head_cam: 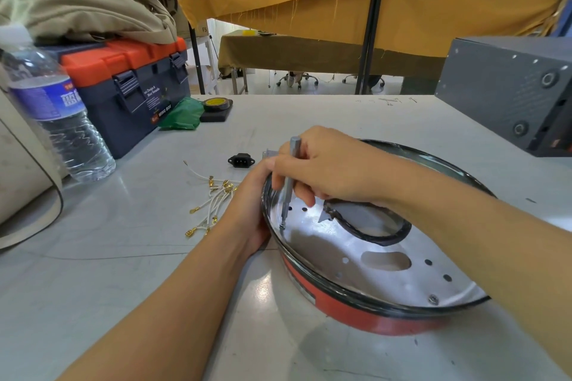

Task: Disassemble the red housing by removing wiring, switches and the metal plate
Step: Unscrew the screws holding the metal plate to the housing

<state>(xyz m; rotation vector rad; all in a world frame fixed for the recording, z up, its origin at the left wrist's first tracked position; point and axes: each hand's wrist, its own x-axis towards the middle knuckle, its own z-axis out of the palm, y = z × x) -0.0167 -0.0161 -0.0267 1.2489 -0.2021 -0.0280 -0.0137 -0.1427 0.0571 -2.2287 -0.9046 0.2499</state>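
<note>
Desk (pixel 130 272): pale grey surface carrying everything listed; both forearms reach across it.
Housing (pixel 365 315): round red shell with a black rim, lying open side up directly under the right grip, its left edge against the left grip.
Plate (pixel 346 244): shiny metal disc seated inside the housing, pierced by small holes and an oval slot; a dark ring-shaped part lies on it just right of the right grip.
Toolbox (pixel 130 83): blue with an orange lid, far left of both grips, a folded beige cloth on top.
Bottle (pixel 58 114): clear plastic, blue label, upright, left of the toolbox.
Right hand (pixel 328 164): grip clamped on the driver, fingers curled round its shaft.
Left hand (pixel 247 213): grip clasps the housing rim from outside; fingers mostly hidden behind the rim.
Wires (pixel 213 195): loose bundle of white leads with brass terminals, on the desk just left of the left grip.
Driver (pixel 289 182): slim grey shaft, nearly upright, tip on a screw (pixel 282 226) near the plate's left edge.
Socket (pixel 241 160): black power inlet, loose on the desk, beyond the wires.
</note>
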